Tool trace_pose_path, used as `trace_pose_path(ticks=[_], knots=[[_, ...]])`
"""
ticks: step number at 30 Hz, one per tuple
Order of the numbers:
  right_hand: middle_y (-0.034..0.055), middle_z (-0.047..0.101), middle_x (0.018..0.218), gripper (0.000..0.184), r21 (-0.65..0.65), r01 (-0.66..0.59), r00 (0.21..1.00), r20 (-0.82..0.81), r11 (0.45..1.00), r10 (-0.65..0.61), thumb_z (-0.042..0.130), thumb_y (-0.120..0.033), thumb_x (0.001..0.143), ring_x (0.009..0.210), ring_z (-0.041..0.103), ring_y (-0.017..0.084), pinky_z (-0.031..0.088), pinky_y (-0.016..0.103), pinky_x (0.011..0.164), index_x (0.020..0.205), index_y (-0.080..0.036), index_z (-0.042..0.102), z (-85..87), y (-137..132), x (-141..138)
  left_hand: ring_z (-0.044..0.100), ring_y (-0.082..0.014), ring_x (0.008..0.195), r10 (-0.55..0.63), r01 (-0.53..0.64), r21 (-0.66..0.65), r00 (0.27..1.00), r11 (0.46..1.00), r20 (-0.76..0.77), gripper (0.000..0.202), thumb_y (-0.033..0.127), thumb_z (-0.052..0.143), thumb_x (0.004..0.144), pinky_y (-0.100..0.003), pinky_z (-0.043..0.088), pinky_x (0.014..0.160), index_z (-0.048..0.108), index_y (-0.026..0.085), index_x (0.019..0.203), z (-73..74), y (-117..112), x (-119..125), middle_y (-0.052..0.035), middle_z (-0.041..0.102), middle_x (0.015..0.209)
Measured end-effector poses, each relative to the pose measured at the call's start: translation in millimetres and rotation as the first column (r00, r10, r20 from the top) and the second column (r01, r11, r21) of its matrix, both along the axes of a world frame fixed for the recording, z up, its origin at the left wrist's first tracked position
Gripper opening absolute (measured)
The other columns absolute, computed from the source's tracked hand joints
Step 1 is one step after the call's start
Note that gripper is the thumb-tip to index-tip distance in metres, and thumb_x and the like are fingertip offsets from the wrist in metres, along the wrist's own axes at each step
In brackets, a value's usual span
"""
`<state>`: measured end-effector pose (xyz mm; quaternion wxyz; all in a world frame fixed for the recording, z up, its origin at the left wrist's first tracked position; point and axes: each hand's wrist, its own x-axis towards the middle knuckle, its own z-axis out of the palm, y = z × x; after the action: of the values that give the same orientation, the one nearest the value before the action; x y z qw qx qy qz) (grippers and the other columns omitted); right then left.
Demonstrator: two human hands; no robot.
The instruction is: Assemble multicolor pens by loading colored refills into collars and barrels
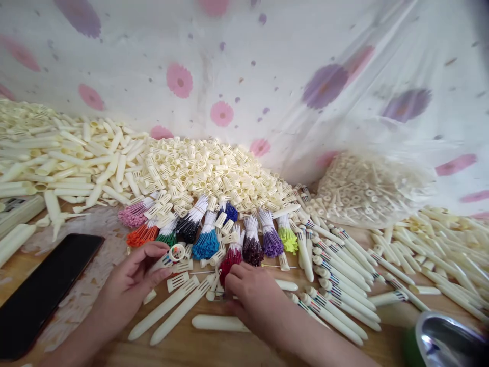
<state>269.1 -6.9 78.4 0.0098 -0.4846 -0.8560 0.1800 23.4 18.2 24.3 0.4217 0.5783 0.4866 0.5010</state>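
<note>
Head view. Could knock the red refill bundle (231,259), lying just past the right fingertips, and fan its thin tubes into the maroon bundle (252,245) just beside it. Would come from a careless sweep of the right hand (254,295) among the loose cream parts. Could also lose the pen piece (172,256): gripped only at its near end, ringed tip jutting free beyond the left fingers. Likely to slip under a slack pinch and vanish among the look-alike slotted sleeves (179,281) just below it. Might nudge the long cream barrels (168,308), lying between the two wrists, toward the near edge of the table (191,351).

Left hand (130,278): thumb and forefinger pressed together on the pen piece, other fingers curled loosely beneath. Holds it over the table, short of the orange bundle (142,235) and green bundle (167,237) beyond.

Right hand: fingers bent, close together, tips down on the table among the small parts. Cannot tell whether pinching anything.

Black phone (42,290) flat, well left of the left fingers. Row of finished pens (344,288) right of the right fingers.
</note>
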Motion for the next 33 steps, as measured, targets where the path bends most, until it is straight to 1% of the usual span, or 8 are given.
trace_pose_path(ticks=[3, 5, 9, 11, 14, 19, 27, 33], knots=[[0.0036, 0.066, 0.083, 0.012, 0.020, 0.015, 1.000, -0.019, 1.000, -0.014, 0.070, -0.024, 0.076, 0.076, 0.061, 0.018, 0.044, 0.025, 0.062, 0.079, -0.017, 0.060, -0.8, 0, 7, 0.067, -0.0198, 0.080, -0.050, 0.048, -0.030, 0.997, 0.998, -0.062, 0.022, 0.042, 0.071, 0.071, -0.024, 0.055, 0.070, 0.067, 0.026, 0.086, 0.5, -2, 1, -0.0010, 0.070, 0.084], [0.0017, 0.066, 0.079, 0.009, 0.080, 0.150, 0.983, -0.123, 0.985, -0.140, 0.063, -0.025, 0.083, 0.072, 0.061, 0.015, 0.043, 0.023, 0.061, 0.079, -0.018, 0.059, 1.8, 4, 23, 0.067, -0.0184, 0.073, -0.100, 0.094, -0.057, 0.989, 0.994, -0.108, 0.020, 0.040, 0.068, 0.075, -0.022, 0.055, 0.065, 0.067, 0.026, 0.090, 2.2, -3, 4, -0.0002, 0.070, 0.079], [0.0021, 0.063, 0.066, 0.020, 0.285, 0.537, 0.834, -0.034, 0.794, -0.551, 0.049, -0.031, 0.092, 0.057, 0.059, 0.017, 0.036, 0.024, 0.051, 0.077, -0.017, 0.053, 0.2, 18, 65, 0.066, -0.0173, 0.070, -0.167, 0.155, -0.083, 0.973, 0.984, -0.162, 0.018, 0.038, 0.063, 0.079, -0.020, 0.055, 0.061, 0.067, 0.026, 0.091, 5.3, -6, 10, -0.0001, 0.070, 0.078], [0.0044, 0.065, 0.065, 0.027, 0.262, 0.577, 0.778, 0.112, 0.774, -0.618, 0.042, -0.038, 0.094, 0.057, 0.061, 0.020, 0.033, 0.025, 0.050, 0.082, -0.017, 0.053, -6.8, 26, 77, 0.066, -0.0172, 0.071, -0.185, 0.173, -0.091, 0.970, 0.981, -0.156, 0.018, 0.038, 0.063, 0.079, -0.020, 0.054, 0.062, 0.066, 0.026, 0.090, 5.7, -8, 13, 0.0001, 0.069, 0.078], [0.0071, 0.066, 0.067, 0.028, 0.194, 0.578, 0.755, 0.241, 0.792, -0.610, 0.037, -0.039, 0.095, 0.061, 0.063, 0.024, 0.033, 0.027, 0.052, 0.088, -0.017, 0.054, -18.2, 37, 79, 0.065, -0.0179, 0.074, -0.195, 0.173, -0.151, 0.971, 0.973, -0.142, 0.017, 0.038, 0.062, 0.078, -0.021, 0.054, 0.065, 0.067, 0.025, 0.089, 5.6, -10, 16, -0.0002, 0.069, 0.078], [0.0066, 0.065, 0.067, 0.020, 0.099, 0.551, 0.804, 0.204, 0.829, -0.559, 0.038, -0.024, 0.093, 0.063, 0.062, 0.022, 0.033, 0.027, 0.056, 0.084, -0.018, 0.055, -23.1, 49, 73, 0.064, -0.0201, 0.083, -0.147, 0.115, -0.209, 0.979, 0.971, -0.144, 0.017, 0.036, 0.064, 0.075, -0.025, 0.053, 0.075, 0.067, 0.023, 0.086, 5.2, -11, 18, -0.0022, 0.069, 0.086], [0.0005, 0.063, 0.067, 0.026, -0.152, 0.417, 0.901, -0.064, 0.896, -0.430, 0.035, -0.025, 0.092, 0.060, 0.058, 0.014, 0.039, 0.023, 0.056, 0.071, -0.019, 0.049, -25.4, 33, 95, 0.064, -0.0191, 0.077, -0.193, 0.158, -0.217, 0.970, 0.963, -0.151, 0.021, 0.040, 0.063, 0.076, -0.025, 0.053, 0.069, 0.066, 0.022, 0.087, 6.0, -12, 19, -0.0023, 0.068, 0.081], [0.0069, 0.068, 0.088, 0.027, -0.366, 0.288, 0.813, -0.394, 0.885, -0.428, 0.046, -0.037, 0.089, 0.076, 0.062, 0.017, 0.049, 0.030, 0.071, 0.072, -0.018, 0.055, -7.0, 11, 102, 0.065, -0.0175, 0.074, -0.241, 0.207, -0.188, 0.954, 0.960, -0.179, 0.019, 0.038, 0.061, 0.079, -0.022, 0.054, 0.066, 0.067, 0.023, 0.090, 1.5, -10, 19, -0.0004, 0.069, 0.079]])
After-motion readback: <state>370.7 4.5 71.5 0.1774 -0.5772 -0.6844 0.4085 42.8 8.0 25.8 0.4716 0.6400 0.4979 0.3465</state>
